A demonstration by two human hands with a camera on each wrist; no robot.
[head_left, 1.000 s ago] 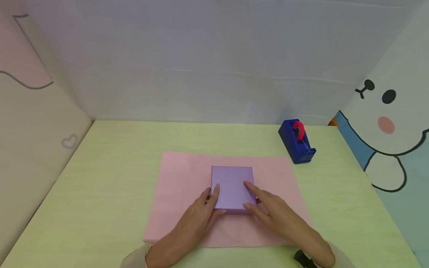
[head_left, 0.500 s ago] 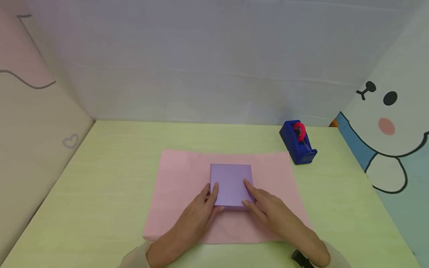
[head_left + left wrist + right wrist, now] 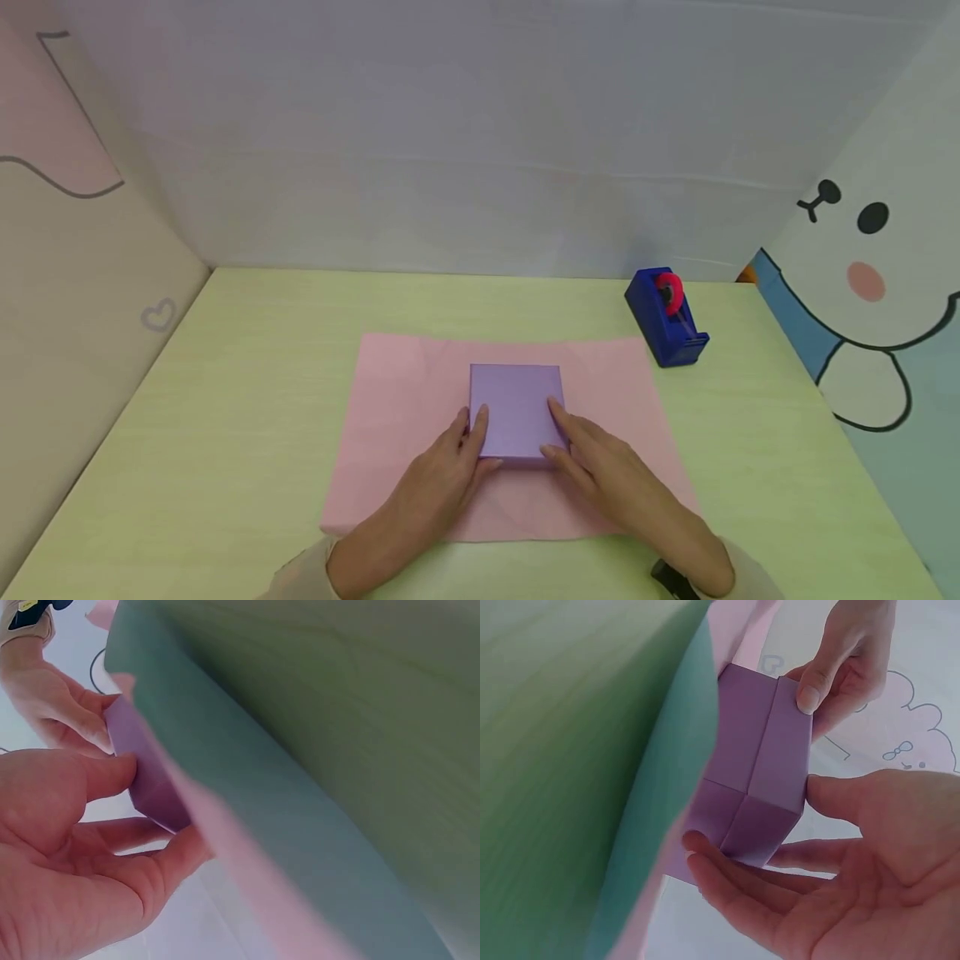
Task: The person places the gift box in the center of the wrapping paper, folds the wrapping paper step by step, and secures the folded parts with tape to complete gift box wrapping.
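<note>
A square purple box [image 3: 517, 408] lies flat on a sheet of pink paper [image 3: 408, 383]. My left hand [image 3: 438, 487] grips its left front corner, thumb at the front side and fingertips along the left edge. On the opposite side my right hand [image 3: 618, 475] holds the right front corner, its thumb and index finger on the top edges. In the right wrist view a seam runs round the box [image 3: 761, 742] between lid and base, and fingers [image 3: 742, 889] wrap its near corner. The pink paper's edge [image 3: 217, 825] stands partly in front of the box in the left wrist view.
A blue tape dispenser [image 3: 667, 321] with a red roll stands on the pale table [image 3: 247, 400], just off the paper's far right corner. A pale wall [image 3: 480, 167] rises behind the table, and printed panels flank both sides.
Both hands, the box and the pink paper have shifted slightly away from the person. The grip on the box looks the same, and the tape dispenser has stayed in place.
</note>
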